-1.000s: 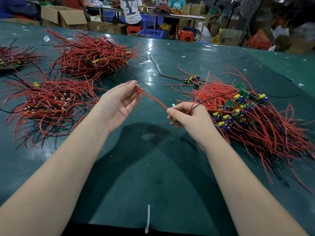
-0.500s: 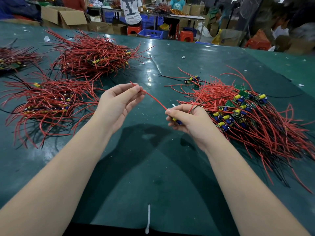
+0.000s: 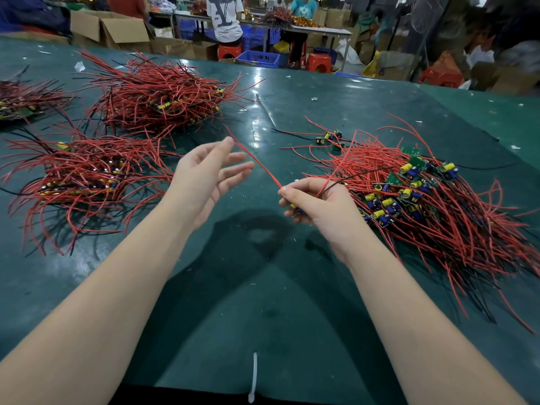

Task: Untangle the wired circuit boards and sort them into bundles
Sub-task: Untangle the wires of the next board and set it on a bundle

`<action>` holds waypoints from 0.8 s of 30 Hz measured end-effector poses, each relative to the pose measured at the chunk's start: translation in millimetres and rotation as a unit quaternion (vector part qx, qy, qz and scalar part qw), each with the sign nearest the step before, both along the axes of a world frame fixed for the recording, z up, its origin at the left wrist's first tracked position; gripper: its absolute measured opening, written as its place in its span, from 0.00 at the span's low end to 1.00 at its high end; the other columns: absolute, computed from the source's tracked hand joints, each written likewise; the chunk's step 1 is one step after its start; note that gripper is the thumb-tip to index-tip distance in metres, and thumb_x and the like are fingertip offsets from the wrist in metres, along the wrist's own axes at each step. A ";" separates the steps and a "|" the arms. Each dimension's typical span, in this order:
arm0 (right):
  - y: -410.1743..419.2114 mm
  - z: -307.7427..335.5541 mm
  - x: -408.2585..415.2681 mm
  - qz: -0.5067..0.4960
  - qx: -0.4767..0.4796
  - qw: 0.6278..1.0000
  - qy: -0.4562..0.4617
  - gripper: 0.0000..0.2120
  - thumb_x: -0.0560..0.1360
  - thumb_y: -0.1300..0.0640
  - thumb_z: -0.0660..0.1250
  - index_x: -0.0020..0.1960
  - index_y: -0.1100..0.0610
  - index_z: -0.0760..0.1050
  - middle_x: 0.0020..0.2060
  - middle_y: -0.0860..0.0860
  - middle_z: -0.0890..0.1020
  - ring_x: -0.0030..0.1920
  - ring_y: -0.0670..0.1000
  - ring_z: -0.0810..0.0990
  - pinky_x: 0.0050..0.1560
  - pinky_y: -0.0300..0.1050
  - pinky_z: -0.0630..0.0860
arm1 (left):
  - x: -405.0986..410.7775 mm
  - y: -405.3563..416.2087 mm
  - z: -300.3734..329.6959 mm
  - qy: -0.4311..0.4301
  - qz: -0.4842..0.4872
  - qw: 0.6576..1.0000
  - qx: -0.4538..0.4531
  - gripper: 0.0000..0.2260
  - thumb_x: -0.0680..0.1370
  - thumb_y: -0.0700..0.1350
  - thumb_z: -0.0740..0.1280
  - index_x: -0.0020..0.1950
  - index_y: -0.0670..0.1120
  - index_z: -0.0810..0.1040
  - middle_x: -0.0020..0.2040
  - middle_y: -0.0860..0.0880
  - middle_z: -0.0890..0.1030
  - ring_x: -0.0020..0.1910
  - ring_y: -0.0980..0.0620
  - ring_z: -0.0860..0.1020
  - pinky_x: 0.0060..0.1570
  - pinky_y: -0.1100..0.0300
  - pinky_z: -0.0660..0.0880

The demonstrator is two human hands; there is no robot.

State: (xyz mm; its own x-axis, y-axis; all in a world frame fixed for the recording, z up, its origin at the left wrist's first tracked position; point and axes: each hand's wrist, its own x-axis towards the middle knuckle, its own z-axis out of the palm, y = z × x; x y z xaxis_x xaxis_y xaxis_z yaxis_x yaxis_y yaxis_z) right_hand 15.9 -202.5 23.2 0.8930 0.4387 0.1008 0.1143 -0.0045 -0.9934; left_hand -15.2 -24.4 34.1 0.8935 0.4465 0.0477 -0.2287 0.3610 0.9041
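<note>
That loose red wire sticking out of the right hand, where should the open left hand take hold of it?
Probably near the free tip of the red wire, pinching it from the left. The right hand already grips its base, and the wire runs straight up and left toward the left hand, clear of the piles, so the tip is closest and unobstructed.

Both forearms are bare from the lower frame edge up to each grip, no sleeves, watch or rings; left hand and right hand ungloved, nails short
</note>
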 end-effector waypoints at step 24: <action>0.0 -5.5 6.2 -0.085 0.098 0.990 0.062 0.05 0.75 0.67 0.68 0.42 0.60 0.79 0.34 0.51 0.82 0.32 0.46 0.81 0.37 0.36 0.78 | -7.2 -18.5 -11.7 0.050 -0.132 0.984 0.110 0.05 0.78 0.38 0.66 0.52 0.41 0.80 0.47 0.45 0.84 0.48 0.52 0.82 0.51 0.60 0.80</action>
State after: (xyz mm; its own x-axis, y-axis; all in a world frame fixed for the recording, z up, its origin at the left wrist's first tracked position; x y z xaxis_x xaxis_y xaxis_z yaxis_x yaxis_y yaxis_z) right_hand 22.1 -202.5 17.7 0.9631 0.2637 0.0541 0.0058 0.1808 -0.9835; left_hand -22.4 -42.9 22.3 0.9821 0.1869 0.0237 -0.0597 0.1897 0.9800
